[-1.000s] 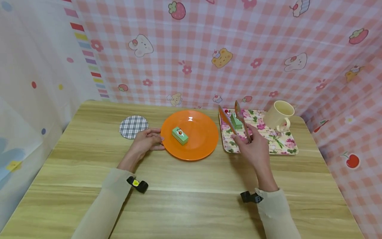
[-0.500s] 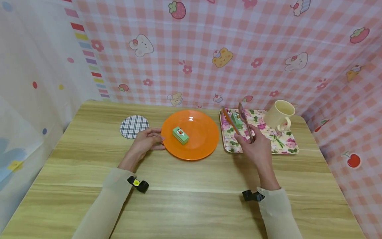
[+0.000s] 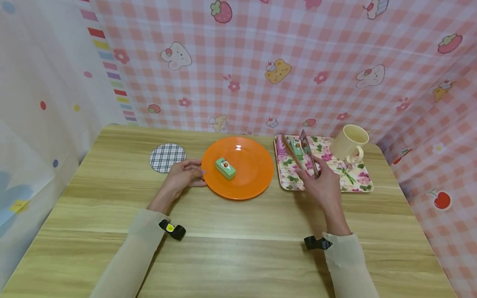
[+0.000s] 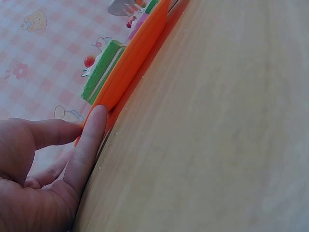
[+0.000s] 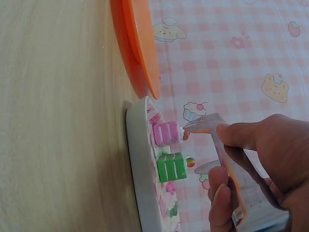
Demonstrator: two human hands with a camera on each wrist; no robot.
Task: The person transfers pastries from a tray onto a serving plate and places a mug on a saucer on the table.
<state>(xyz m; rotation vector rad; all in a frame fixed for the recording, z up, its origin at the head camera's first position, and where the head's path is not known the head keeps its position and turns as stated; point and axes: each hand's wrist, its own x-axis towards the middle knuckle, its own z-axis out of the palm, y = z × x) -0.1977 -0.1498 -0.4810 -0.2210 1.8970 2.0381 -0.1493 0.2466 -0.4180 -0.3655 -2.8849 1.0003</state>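
Observation:
My left hand (image 3: 182, 176) pinches the left rim of an orange plate (image 3: 253, 174), thumb above and a finger below. On that plate lies a green cake slice (image 3: 225, 169) with a fruit topping, likewise the green slice (image 4: 104, 72) in the left wrist view. My right hand (image 3: 322, 182) grips metal tongs (image 5: 251, 193) whose arms are spread. Their tips hang over a second green cake slice (image 5: 172, 167) on a floral tray (image 3: 354, 178), one to either side of it in the head view. Beside it stands a pink cake slice (image 5: 166, 134), close below one tip.
A cream mug (image 3: 344, 145) stands at the tray's back right. Left of the plate lies a round checked coaster (image 3: 167, 157). A pink checked cloth (image 3: 238, 54) hangs right behind the wooden table (image 3: 238, 248).
My right hand has moved slightly right with the tongs, so their tips now straddle the green slice on the tray and the pink slice shows more. The left hand and plate have stayed still.

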